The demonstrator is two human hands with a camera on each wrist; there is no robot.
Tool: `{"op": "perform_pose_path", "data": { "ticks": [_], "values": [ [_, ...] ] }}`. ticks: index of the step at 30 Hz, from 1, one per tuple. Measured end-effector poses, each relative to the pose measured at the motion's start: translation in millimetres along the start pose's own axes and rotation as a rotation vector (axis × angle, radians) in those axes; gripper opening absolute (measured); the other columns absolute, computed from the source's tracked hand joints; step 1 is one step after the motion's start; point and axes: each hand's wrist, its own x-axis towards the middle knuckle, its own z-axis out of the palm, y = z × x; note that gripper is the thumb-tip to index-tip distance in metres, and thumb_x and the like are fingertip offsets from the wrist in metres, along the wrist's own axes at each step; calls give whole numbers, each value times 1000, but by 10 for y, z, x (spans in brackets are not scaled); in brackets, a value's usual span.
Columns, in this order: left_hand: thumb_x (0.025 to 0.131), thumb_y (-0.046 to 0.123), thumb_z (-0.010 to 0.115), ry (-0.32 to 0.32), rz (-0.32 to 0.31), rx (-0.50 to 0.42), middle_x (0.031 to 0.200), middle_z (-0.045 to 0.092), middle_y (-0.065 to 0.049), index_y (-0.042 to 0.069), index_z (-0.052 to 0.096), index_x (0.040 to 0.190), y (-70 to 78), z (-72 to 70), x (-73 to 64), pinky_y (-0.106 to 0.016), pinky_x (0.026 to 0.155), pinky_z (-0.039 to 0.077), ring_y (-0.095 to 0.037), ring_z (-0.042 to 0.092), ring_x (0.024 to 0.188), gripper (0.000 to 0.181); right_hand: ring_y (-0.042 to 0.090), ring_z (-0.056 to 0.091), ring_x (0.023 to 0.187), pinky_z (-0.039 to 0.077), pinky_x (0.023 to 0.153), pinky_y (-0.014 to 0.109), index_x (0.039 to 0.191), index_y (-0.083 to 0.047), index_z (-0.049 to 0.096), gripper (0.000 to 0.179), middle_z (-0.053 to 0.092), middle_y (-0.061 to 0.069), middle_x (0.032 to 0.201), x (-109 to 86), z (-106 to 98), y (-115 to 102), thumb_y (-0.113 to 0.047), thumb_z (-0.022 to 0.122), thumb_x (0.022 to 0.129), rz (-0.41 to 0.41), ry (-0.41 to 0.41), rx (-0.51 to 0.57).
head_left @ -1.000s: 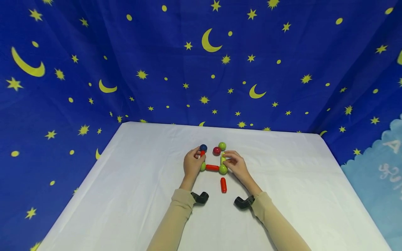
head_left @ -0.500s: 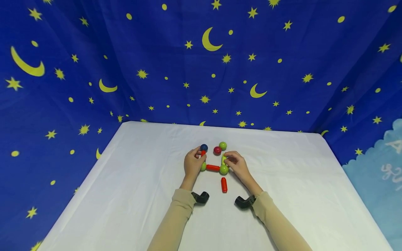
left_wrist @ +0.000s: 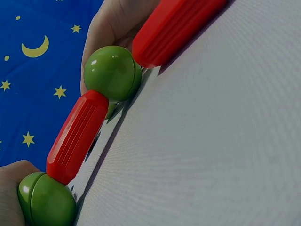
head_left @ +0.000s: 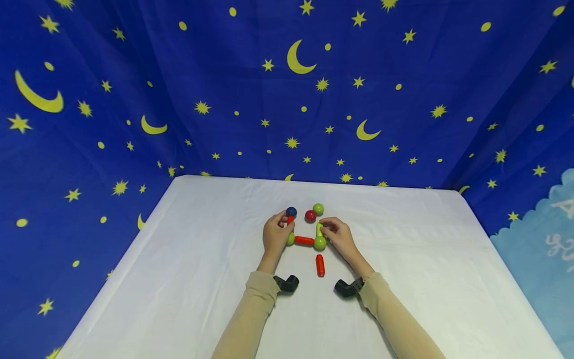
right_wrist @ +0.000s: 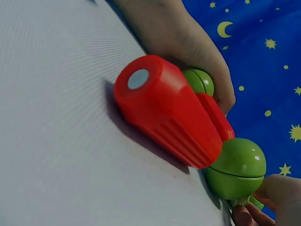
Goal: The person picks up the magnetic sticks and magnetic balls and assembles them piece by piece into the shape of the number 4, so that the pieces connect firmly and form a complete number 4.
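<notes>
In the head view, my left hand [head_left: 274, 235] pinches a red magnetic rod [head_left: 290, 219] between a dark blue ball [head_left: 291, 212] and a green ball [head_left: 291, 239]. Another red rod [head_left: 304, 241] bridges from that green ball to a second green ball [head_left: 320, 243]. My right hand [head_left: 340, 236] pinches a yellow-green rod [head_left: 320, 230] standing at the far side of the second ball; fingers partly cover it. The right wrist view shows the right hand [right_wrist: 282, 200] with fingertips just under this green ball [right_wrist: 235, 167]. In the left wrist view, the bridging rod [left_wrist: 77, 136] meets both green balls.
A loose red rod [head_left: 320, 266] lies on the white cloth [head_left: 394, 239] nearer the person, its pale end disc facing the right wrist camera. Beyond the hands sit a dark red ball [head_left: 310, 216] and another green ball [head_left: 318, 209]. A blue star-patterned curtain [head_left: 251, 89] stands behind.
The far end of the yellow-green rod has shifted slightly toward the person, away from the far green ball. Both hands otherwise keep nearly the same place and hold.
</notes>
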Motion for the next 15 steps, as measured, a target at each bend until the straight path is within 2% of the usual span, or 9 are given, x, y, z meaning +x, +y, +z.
{"op": "perform_pose_path", "data": {
  "ticks": [7, 11, 15],
  "values": [
    [76, 16, 73, 4, 1, 0, 90, 70, -9, 5, 68, 117, -9, 2, 3, -26, 70, 42, -16, 53, 76, 43, 4, 52, 70, 47, 61, 16, 109, 3, 64, 23, 61, 19, 100, 44, 3, 0, -4, 61, 88, 17, 74, 9],
    [76, 16, 73, -2, -3, 2, 90, 69, -8, 5, 67, 117, -16, 5, 9, -25, 71, 42, -16, 53, 77, 43, 6, 52, 77, 45, 65, 14, 108, 1, 65, 23, 60, 17, 103, 92, 25, 11, -4, 63, 86, 8, 150, -24],
    [77, 16, 73, -3, -9, 0, 90, 69, -8, 6, 68, 117, -19, 4, 15, -25, 71, 42, -15, 53, 77, 42, 15, 57, 87, 45, 73, 14, 109, 0, 65, 25, 60, 16, 105, 135, 50, -3, -4, 64, 84, 10, 206, -78]
  ]
}}
